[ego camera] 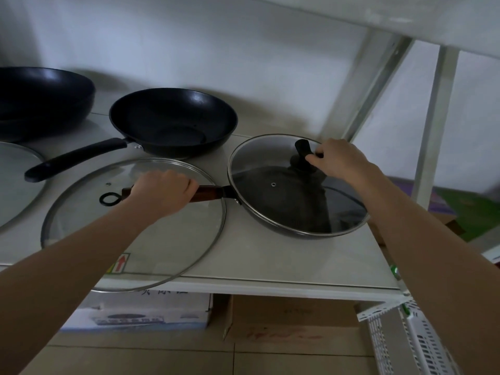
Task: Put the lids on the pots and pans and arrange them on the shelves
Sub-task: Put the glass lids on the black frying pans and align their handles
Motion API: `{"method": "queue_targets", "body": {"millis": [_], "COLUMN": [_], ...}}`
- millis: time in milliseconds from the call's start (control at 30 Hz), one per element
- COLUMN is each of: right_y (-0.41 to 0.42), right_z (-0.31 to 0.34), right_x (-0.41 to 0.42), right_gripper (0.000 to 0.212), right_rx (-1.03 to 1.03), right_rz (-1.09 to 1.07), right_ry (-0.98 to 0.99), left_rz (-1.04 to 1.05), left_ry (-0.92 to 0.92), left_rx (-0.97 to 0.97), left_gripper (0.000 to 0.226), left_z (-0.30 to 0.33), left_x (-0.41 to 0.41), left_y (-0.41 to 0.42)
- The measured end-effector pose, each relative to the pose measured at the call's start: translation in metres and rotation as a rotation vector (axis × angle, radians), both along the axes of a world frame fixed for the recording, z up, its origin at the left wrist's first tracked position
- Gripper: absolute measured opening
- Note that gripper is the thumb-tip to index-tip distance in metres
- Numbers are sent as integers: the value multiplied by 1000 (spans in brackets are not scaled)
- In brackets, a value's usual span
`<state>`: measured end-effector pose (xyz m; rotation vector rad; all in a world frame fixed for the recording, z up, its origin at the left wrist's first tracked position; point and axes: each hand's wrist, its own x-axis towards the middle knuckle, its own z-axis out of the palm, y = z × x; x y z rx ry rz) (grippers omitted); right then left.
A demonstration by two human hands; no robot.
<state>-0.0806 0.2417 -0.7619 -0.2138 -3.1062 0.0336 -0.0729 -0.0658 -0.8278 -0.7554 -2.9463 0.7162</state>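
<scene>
Left wok (40,98) and lid (16,182) cut off by frame edge

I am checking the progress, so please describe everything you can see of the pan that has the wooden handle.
The pan with the wooden handle is dark, shallow and round, standing at the right end of the white shelf. A glass lid with a metal rim and black knob covers it. The left hand grips its reddish-brown handle, which ends in a black ring above a loose glass lid. The right hand holds the knob.
</scene>
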Motion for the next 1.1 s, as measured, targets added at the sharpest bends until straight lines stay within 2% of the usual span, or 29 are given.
{"method": "queue_targets", "body": {"millis": [200, 367, 467, 600, 667, 800, 933, 1000, 1100], "right_y": [-1, -7, -10, -14, -17, -18, -18, -18, -18], "right_z": [-4, -5, -8, -8, -7, -6, -4, -4, -5], "right_x": [6, 14, 18, 22, 25, 36, 49, 57, 67], "right_gripper": [43, 39, 37, 41, 42, 43, 43, 42, 40], "right_rx": [110, 203, 243, 245, 230, 214, 192, 185, 165], "right_rz": [9, 1, 59, 112, 121, 130, 143, 155, 172], "right_ry": [50, 138, 227, 253, 261, 254, 265, 267, 269], "left_rz": [18, 57, 62, 108, 231, 282, 372, 368, 419], "left_ry": [14, -10, -57, -203, -381, -640, -945, -1013, -1019], "left_rx": [-5, -13, 46, 208, 382, 487, 763, 880, 1107], "left_gripper": [27, 45, 54, 41, 49, 34, 30, 28, 26], "left_z": [3, 4, 5, 11, 16, 19, 20, 15, 7], "left_x": [10, 24, 30, 41, 47, 55, 62, 70, 78], "left_y": [3, 8, 13, 25, 30, 40, 56, 71, 94]}}
